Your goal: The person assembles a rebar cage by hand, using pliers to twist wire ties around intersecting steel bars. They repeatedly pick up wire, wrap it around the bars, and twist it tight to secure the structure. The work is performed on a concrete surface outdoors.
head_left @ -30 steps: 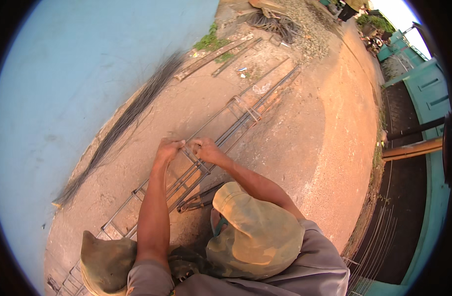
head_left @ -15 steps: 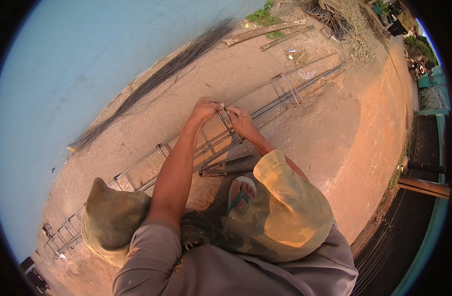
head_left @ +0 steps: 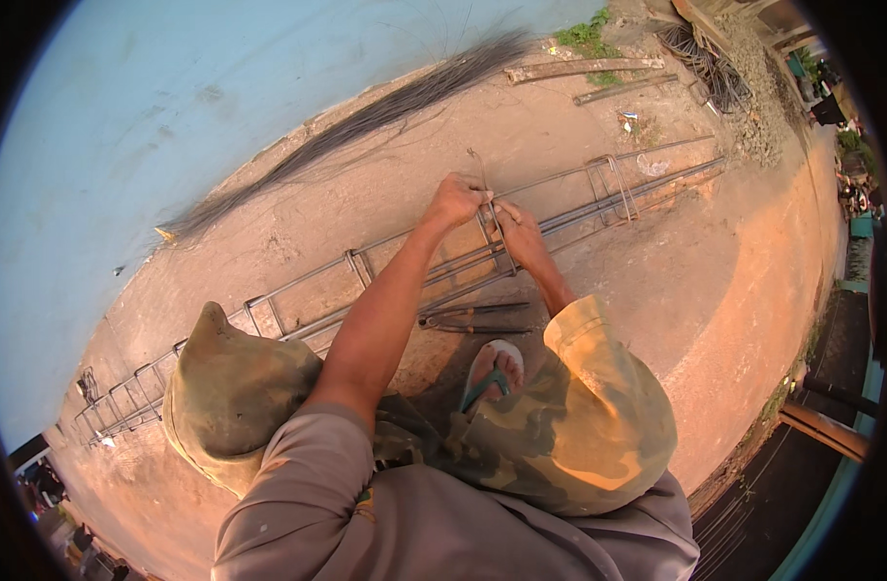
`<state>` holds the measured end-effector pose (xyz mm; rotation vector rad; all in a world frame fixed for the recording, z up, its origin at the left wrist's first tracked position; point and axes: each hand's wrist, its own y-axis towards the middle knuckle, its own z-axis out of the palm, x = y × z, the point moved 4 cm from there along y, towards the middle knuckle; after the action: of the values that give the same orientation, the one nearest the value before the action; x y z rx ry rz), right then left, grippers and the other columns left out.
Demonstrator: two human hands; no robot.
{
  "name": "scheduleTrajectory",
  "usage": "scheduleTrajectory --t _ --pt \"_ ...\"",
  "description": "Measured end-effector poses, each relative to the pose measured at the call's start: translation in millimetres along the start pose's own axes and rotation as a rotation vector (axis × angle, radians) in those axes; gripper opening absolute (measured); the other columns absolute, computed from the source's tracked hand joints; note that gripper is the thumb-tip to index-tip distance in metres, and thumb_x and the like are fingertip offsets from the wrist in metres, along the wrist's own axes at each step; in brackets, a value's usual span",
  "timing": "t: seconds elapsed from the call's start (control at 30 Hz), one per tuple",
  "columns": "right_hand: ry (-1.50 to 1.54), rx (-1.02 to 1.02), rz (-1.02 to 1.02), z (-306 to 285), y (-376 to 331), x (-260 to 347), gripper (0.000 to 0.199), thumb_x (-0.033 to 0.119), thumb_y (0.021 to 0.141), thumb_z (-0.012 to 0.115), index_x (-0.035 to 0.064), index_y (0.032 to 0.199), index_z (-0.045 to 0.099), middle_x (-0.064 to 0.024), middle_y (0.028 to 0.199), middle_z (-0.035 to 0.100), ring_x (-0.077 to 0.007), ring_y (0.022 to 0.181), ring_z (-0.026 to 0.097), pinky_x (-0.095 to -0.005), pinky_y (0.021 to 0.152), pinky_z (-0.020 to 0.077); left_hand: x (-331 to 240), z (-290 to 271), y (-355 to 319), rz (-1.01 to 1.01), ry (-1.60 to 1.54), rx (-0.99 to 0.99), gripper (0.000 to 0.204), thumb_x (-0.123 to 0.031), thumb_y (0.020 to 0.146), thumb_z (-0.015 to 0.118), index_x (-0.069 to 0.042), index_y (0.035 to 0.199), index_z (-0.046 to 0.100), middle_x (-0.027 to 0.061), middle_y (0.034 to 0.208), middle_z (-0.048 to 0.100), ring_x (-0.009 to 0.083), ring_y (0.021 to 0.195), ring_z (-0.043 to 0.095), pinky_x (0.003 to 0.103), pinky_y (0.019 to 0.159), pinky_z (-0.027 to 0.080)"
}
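Note:
A long cage of steel rebar [head_left: 308, 263] with square stirrups lies across the ground in front of me. At one stirrup [head_left: 509, 254] on its far bar, my left hand [head_left: 455, 201] is closed, thumb and fingertips pinched on a thin tie wire [head_left: 477, 163] whose loose end curves up past the bar. Right beside it, my right hand [head_left: 521, 232] is closed with its fingers round the top corner of that stirrup; the fingertips of both hands nearly touch. On the ground between the cage and my sandalled foot [head_left: 494, 374] rests a pair of long-handled pincers [head_left: 474, 318].
Along the blue wall [head_left: 172, 116] stretches a long bundle of thin wires [head_left: 356, 136]. Wooden planks [head_left: 584, 70], a coil of dark wire [head_left: 705, 66] and a gravel heap [head_left: 768, 116] are at the far right. My knees, in camouflage trousers [head_left: 598, 416], are bent close to the cage.
The view has shifted, so the scene sits further right. A wire end now shows above the left hand. Both hands stay at the same stirrup, their fingers slightly re-placed.

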<state>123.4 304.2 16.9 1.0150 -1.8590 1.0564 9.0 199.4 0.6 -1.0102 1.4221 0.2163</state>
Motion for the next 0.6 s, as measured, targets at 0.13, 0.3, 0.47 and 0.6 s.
scheduleTrajectory --t 0.13,0.3,0.47,0.6 --pt "-0.057 0.017 -0.047 0 0 -1 0.029 0.022 0.099 0.049 0.0002 0.111 0.065 -0.0114 0.076 0.065 -0.0202 0.068 0.061 -0.0357 0.067 0.0493 -3 -1 -5 0.07 0.048 -0.011 0.016 -0.014 0.087 0.069 0.002 0.088 0.075 0.0111 0.072 0.069 0.0178 0.064 0.06 0.035 0.064 0.048" --pt "-0.147 -0.105 -0.162 7 3 -3 0.03 0.022 0.098 0.051 -0.0028 0.108 0.065 -0.0184 0.08 0.064 -0.0315 0.073 0.061 -0.0397 0.069 0.048 1 -6 -6 0.072 -0.045 0.024 0.019 -0.014 0.088 0.069 0.002 0.095 0.073 0.0113 0.077 0.07 0.0196 0.069 0.061 0.036 0.065 0.049" --pt "-0.156 -0.16 -0.203 3 1 -3 0.033 0.025 0.099 0.051 -0.0048 0.106 0.064 -0.0115 0.065 0.056 -0.0212 0.06 0.051 -0.0365 0.061 0.0442 -8 -16 -2 -0.178 -0.35 0.269 0.034 -0.019 0.087 0.072 0.006 0.109 0.066 0.0137 0.088 0.07 0.0188 0.078 0.061 0.032 0.062 0.049" --pt "-0.123 -0.11 -0.088 2 0 0 0.028 0.019 0.096 0.053 -0.0023 0.11 0.065 -0.0288 0.096 0.065 -0.0453 0.09 0.064 -0.0452 0.076 0.0499 -10 -15 -4 -0.052 -0.268 0.349 0.039 -0.016 0.082 0.078 0.007 0.11 0.063 0.0152 0.085 0.068 0.0168 0.076 0.061 0.028 0.06 0.049"
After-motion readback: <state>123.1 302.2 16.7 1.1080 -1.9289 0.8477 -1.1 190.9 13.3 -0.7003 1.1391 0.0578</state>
